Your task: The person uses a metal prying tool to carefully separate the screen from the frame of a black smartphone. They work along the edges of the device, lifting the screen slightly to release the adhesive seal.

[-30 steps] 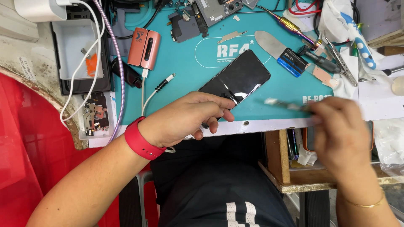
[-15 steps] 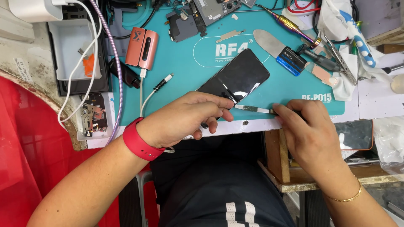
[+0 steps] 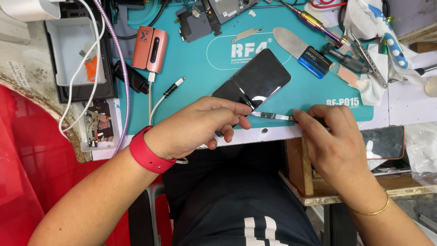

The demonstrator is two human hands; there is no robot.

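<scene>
Phone (image 3: 257,82), black and glossy, lies slantwise on the teal mat (image 3: 195,68), its lower end under the left hand (image 3: 195,130) near the mat's front edge. That hand lies palm down over the phone's lower corner, fingers curled and pressing on it, thumb and forefinger pinched at its edge; a red wristband (image 3: 148,152) circles the wrist. The right hand (image 3: 334,141) is closed round the dark handle of a thin metal blade (image 3: 273,116), whose tip points left and meets the phone's edge just beside the left fingertips (image 3: 243,120). A thin gold bracelet (image 3: 373,209) sits on the right wrist.

Around them on the mat: a pink oblong device (image 3: 150,49) at the upper left with a white cable (image 3: 159,102) running down from it, a black stubby piece (image 3: 132,77) beside that, a dismantled frame with parts (image 3: 214,13) at the top, a flat steel spatula with a blue grip (image 3: 300,48) to the right of the phone, and a multicoloured screwdriver (image 3: 314,20) above it. Tweezers (image 3: 364,50) lie on a white cloth (image 3: 378,36) at the far right. A white tray (image 3: 77,54) stands left of the mat, with white and purple cords across it. Another dark screen with an orange rim (image 3: 384,142) rests on a lower shelf, right of the right hand. Red plastic (image 3: 36,159) fills the left edge.
</scene>
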